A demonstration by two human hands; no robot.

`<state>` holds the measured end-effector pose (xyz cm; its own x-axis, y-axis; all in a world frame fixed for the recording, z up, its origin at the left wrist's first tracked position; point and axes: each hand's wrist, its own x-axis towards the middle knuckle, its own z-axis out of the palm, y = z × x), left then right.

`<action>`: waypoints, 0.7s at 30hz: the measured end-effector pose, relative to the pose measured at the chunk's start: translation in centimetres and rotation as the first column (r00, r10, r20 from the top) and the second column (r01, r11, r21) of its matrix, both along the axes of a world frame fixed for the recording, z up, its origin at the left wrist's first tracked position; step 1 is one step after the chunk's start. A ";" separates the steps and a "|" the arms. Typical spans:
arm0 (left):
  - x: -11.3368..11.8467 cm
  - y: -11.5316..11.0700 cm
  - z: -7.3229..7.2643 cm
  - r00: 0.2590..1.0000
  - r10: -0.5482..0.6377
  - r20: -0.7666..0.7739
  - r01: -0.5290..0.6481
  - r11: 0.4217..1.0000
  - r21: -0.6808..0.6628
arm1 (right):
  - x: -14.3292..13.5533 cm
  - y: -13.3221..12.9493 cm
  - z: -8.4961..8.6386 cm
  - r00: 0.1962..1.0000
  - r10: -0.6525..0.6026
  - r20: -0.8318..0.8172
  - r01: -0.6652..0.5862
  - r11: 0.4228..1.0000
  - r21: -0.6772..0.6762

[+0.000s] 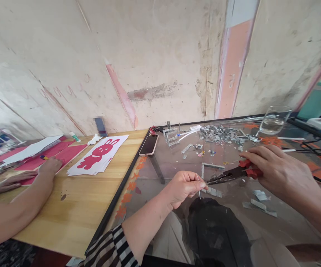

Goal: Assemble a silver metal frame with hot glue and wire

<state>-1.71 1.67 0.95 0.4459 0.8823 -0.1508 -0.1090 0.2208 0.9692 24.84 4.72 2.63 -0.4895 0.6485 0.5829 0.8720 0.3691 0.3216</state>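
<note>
My left hand (187, 188) pinches a thin pale strip (199, 189) between thumb and fingertips, over the glass tabletop. My right hand (280, 168) is closed round the red handles of a pair of long-nosed pliers (228, 175). The tips of the pliers meet my left fingertips; whether their jaws grip the strip I cannot tell. Beneath and just behind the pliers lie an angled grey strip frame (203, 171) and a short row of flat grey pieces (214, 192). Several loose grey pieces (259, 205) lie below my right hand.
A heap of small grey pieces (221, 132) lies at the back, near a glass of liquid (274, 120). A phone (149, 144) rests at the glass table's left edge. Cables (316, 148) run at right. On the wooden table (93, 207), another person's hands (48, 168) work among red sheets.
</note>
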 end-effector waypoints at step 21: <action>0.2 -0.4 0.9 0.968 0.182 -0.171 -0.128 0.950 0.285 | -0.4 0.0 0.0 1.000 -0.029 -0.008 0.028 0.994 -0.107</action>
<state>-1.51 1.26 1.85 0.2862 0.9576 0.0332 0.0741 -0.0566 0.9956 24.48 4.70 2.60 -0.4644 0.7209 0.5144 0.8856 0.3756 0.2732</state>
